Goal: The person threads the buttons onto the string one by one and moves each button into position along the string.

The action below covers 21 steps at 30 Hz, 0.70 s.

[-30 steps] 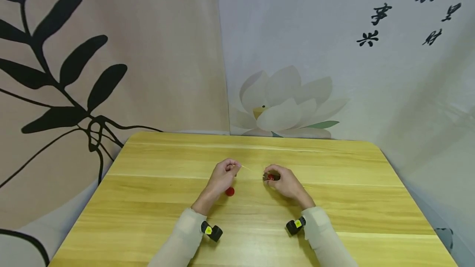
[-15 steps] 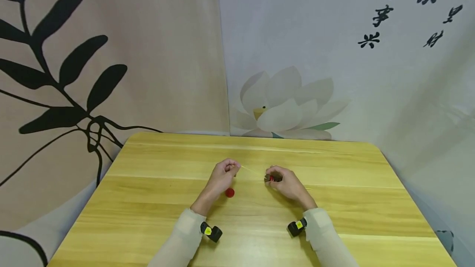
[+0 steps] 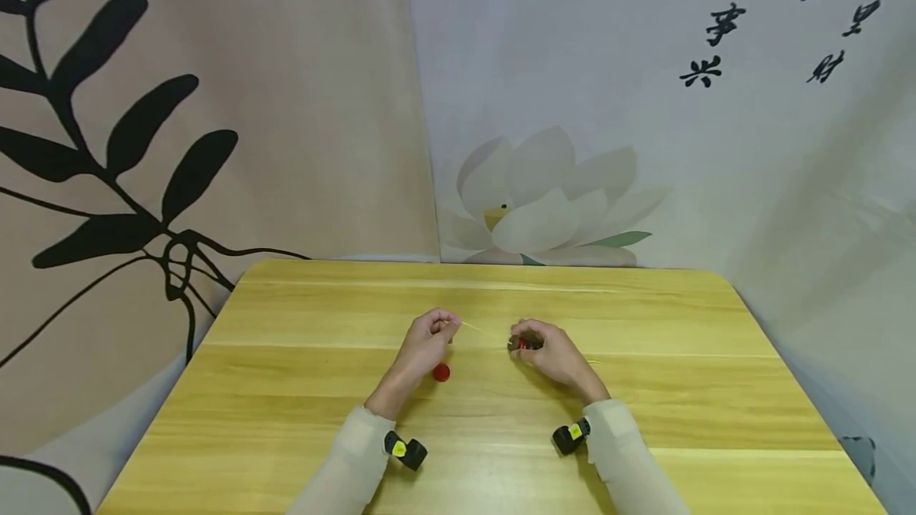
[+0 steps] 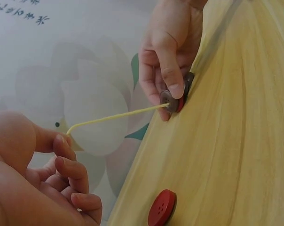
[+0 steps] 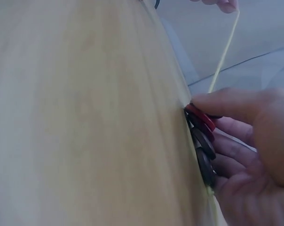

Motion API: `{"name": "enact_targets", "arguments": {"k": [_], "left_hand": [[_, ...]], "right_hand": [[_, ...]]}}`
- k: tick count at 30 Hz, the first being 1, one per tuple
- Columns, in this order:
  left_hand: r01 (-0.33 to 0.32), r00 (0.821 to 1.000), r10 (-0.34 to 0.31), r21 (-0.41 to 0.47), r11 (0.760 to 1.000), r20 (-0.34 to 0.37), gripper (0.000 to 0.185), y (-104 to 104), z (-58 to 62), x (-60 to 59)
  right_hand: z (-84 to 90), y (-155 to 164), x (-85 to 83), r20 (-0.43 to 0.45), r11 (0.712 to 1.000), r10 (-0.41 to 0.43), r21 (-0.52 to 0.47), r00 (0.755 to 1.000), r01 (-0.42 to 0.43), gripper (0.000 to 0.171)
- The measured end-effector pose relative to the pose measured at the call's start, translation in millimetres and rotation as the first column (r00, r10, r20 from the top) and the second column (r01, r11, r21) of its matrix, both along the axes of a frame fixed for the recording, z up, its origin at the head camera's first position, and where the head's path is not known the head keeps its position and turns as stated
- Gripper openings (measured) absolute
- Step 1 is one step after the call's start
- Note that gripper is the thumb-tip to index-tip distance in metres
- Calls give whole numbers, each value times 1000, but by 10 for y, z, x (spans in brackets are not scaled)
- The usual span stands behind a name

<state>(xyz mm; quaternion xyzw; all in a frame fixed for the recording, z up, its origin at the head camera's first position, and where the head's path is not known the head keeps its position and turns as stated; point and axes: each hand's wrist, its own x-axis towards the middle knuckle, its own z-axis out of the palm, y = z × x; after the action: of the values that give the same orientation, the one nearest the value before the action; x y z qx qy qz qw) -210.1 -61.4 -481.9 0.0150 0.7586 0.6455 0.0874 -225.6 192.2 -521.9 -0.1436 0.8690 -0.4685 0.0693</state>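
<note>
Here, right hand pinching threaded buttons.

Looks like a staged recording corner: plain wooden surface boxed in by printed fabric backdrops, lotus and calligraphy.

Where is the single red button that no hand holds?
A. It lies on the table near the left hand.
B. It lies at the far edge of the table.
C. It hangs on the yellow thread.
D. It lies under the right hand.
A: the loose red button lies flat on the table just beside the left hand, apart from the thread.
</note>
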Motion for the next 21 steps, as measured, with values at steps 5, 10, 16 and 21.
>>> {"name": "enact_targets", "arguments": {"k": [5, 10, 16, 21], "left_hand": [[2, 1000, -2, 2, 1000, 2, 25, 3, -19, 4], [-3, 1000, 3, -1, 1000, 3, 25, 10, -21, 0], [-5, 1000, 5, -1, 1000, 1, 24, 18, -16, -5], [-9, 1000, 9, -6, 1000, 2, 24, 22, -23, -5]], "right_hand": [[-10, 7, -2, 14, 1000, 10, -13, 1000, -10, 31], [-12, 12, -14, 39, 999, 12, -31, 999, -10, 31], [-21, 21, -26, 48, 998, 21, -52, 999, -18, 32], [-29, 21, -32, 46, 999, 12, -51, 999, -9, 31]]}}
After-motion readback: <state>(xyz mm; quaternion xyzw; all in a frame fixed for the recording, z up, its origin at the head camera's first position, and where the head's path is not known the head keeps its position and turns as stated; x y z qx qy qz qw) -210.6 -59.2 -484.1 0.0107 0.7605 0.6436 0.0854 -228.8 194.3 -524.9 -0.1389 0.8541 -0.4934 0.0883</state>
